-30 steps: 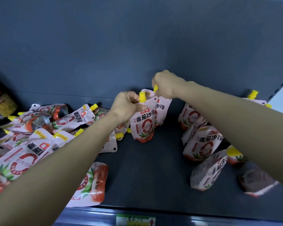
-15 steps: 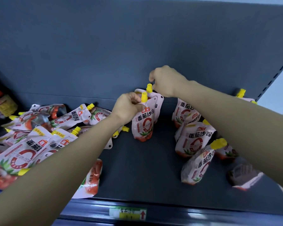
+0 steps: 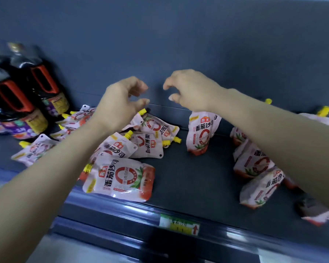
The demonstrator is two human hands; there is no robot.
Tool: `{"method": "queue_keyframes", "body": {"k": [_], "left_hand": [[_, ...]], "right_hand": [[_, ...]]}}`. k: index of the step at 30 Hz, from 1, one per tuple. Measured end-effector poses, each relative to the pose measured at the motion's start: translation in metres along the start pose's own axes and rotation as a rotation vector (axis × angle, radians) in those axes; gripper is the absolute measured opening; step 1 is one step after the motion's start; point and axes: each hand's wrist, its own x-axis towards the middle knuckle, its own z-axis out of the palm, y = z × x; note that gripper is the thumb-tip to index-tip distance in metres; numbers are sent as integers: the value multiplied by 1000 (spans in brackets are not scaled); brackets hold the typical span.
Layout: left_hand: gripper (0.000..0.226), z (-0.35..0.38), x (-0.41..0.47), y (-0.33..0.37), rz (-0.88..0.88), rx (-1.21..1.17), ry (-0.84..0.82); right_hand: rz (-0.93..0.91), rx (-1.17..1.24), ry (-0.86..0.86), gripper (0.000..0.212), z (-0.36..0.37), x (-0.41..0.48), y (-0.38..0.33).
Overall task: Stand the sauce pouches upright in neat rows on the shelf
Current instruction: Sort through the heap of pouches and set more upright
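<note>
White and red tomato sauce pouches with yellow caps lie on the dark shelf (image 3: pixel 188 179). One pouch (image 3: pixel 201 135) stands upright at mid-shelf, its top hidden behind my right wrist. A jumbled pile of flat pouches (image 3: pixel 141 141) lies left of it, and one large flat pouch (image 3: pixel 120 179) rests near the front edge. Several more pouches (image 3: pixel 254 164) lean together under my right forearm. My left hand (image 3: pixel 120 103) hovers above the pile, fingers apart and empty. My right hand (image 3: pixel 190 90) hangs above the upright pouch, fingers curled apart, holding nothing.
Dark sauce bottles (image 3: pixel 23 95) with red handles stand at the shelf's left end. The shelf's back wall (image 3: pixel 179 44) rises behind everything. A price tag (image 3: pixel 179 223) sits on the front rail. A dark fallen pouch (image 3: pixel 315 209) lies at the far right front.
Both hands have let go of the pouches' caps and lifted up with fingers spread. The pouch stays standing. The view has swung left, bringing the bottles into sight.
</note>
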Motion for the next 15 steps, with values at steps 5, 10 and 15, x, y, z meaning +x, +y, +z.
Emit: {"method": "queue_keyframes", "body": {"k": [5,10,15], "left_hand": [[24,-49,-26,-40,-40,109,-27],[24,-66,-43,-79,-89,169,-160],[20,-67,-58,-111,-88,186,-252]], "right_hand": [[-56,20,-86,32,17,21,-58],[-41,49,-182,32,44,29,-96],[-29,60,-275,31,68,27,-118]]}}
